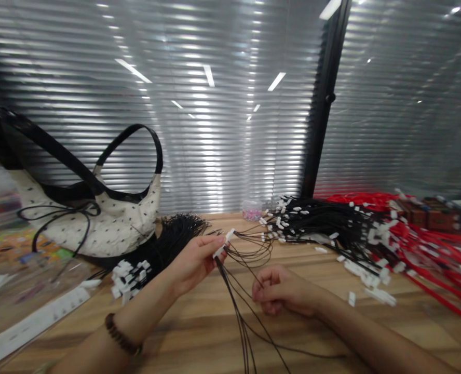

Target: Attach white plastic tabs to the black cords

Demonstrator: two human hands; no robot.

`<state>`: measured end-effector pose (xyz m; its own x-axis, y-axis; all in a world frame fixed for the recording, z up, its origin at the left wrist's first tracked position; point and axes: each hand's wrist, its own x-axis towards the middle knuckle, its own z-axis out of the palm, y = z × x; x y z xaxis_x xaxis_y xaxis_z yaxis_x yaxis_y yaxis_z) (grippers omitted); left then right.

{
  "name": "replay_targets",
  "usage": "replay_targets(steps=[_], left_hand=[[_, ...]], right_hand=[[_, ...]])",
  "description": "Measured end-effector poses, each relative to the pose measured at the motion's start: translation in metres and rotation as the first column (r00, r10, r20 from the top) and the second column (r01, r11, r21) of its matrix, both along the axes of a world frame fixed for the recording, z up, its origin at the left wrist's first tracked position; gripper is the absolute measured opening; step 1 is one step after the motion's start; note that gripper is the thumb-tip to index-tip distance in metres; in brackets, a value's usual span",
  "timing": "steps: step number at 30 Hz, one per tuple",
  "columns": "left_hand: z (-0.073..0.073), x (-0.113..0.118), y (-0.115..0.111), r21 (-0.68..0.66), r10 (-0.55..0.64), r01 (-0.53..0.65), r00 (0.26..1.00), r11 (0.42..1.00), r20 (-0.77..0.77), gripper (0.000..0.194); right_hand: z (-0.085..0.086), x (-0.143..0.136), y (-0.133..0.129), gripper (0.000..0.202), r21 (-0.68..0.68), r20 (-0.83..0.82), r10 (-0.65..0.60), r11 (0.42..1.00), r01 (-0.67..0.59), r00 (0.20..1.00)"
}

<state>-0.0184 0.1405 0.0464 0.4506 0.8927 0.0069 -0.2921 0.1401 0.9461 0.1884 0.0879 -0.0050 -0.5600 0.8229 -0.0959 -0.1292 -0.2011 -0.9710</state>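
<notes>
Between the thumb and fingers of my left hand are white connectors, held above the middle of the table. Thin black cords hang from them toward the near edge, and more loop out to the right behind. My right hand is closed beside these cords, fingers curled and thumb pressed to them. A cord runs up to its fingertips, but whether it is pinched there is too small to make out. A brown beaded bracelet circles my left wrist.
A pale dotted bag stands at the left, beside a black cord bundle with white ends. On the right lie black cords and red cords. A small clear tub sits near the blinds.
</notes>
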Motion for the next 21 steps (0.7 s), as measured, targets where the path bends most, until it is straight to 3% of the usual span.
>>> replay_targets(steps=[3, 6, 9, 12, 14, 16, 18, 20, 21], left_hand=[[0.007, 0.003, -0.010, -0.022, -0.088, 0.089, 0.994, 0.996, 0.068, 0.020], [0.012, 0.005, -0.020, 0.012, -0.223, 0.223, 0.975, 0.975, -0.002, 0.022], [0.015, 0.004, -0.026, 0.150, -0.342, 0.394, 0.895, 0.907, -0.286, 0.026], [0.011, 0.007, -0.027, 0.269, -0.284, 0.522, 0.749, 0.809, -0.599, 0.030], [0.000, 0.010, -0.025, 0.304, -0.202, 0.531, 0.695, 0.791, -0.690, 0.033], [-0.013, 0.013, -0.022, 0.315, -0.147, 0.503, 0.683, 0.805, -0.716, 0.037], [-0.027, 0.014, -0.017, 0.328, -0.119, 0.459, 0.710, 0.826, -0.694, 0.039], [-0.035, 0.014, -0.013, 0.329, -0.096, 0.393, 0.754, 0.859, -0.650, 0.040], [-0.038, 0.014, -0.012, 0.323, -0.094, 0.368, 0.773, 0.872, -0.627, 0.040]], right_hand=[[-0.001, 0.003, 0.002, 0.022, -0.032, -0.054, 0.079, 0.996, -0.081, 0.995], [-0.003, 0.008, 0.007, 0.025, -0.104, -0.183, 0.060, 0.991, -0.080, 0.981], [-0.002, 0.014, 0.019, 0.031, -0.202, -0.293, -0.068, 0.979, 0.008, 0.954], [0.007, 0.016, 0.038, 0.044, -0.226, -0.293, -0.171, 0.968, 0.105, 0.941], [0.018, 0.013, 0.050, 0.050, -0.129, -0.178, -0.176, 0.980, 0.155, 0.968], [0.030, 0.003, 0.059, 0.046, 0.089, 0.009, -0.186, 0.979, 0.184, 0.983], [0.039, -0.010, 0.061, 0.037, 0.299, 0.132, -0.243, 0.934, 0.195, 0.961], [0.041, -0.022, 0.054, 0.025, 0.411, 0.160, -0.323, 0.881, 0.234, 0.933], [0.040, -0.026, 0.046, 0.019, 0.485, 0.156, -0.405, 0.826, 0.287, 0.901]])
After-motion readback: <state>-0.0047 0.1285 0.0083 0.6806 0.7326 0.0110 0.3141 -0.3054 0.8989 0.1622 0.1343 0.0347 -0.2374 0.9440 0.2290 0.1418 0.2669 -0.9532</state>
